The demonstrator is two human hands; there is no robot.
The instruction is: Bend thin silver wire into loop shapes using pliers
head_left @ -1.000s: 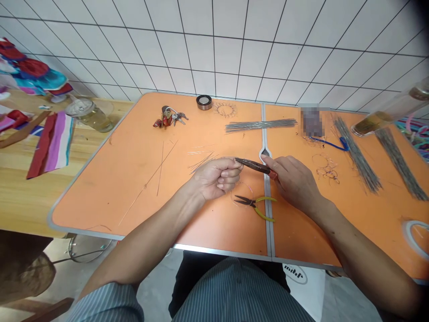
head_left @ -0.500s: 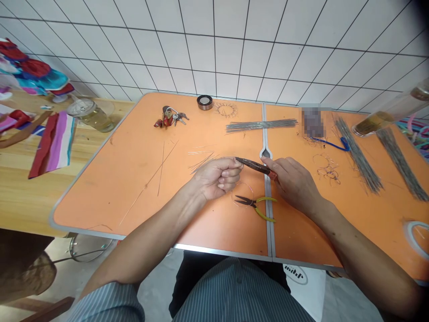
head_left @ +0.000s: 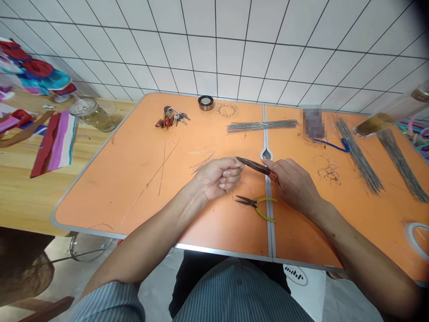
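Observation:
My right hand is wrapped round the handles of dark-jawed pliers with reddish grips. The pliers point left, their tip meeting the fingertips of my left hand. That left hand is closed in a pinch, and whatever lies between its fingers is too small to make out. A thin wire loop shows just below the hands. Beside it, yellow-handled pliers lie on the orange table with their handles apart. Short thin wires lie behind my left hand.
Wire bundles lie at the back and right. Keys, a tape roll and a wire ring sit at the back. Glass jars stand at both sides. Tangled wire is right of my right hand.

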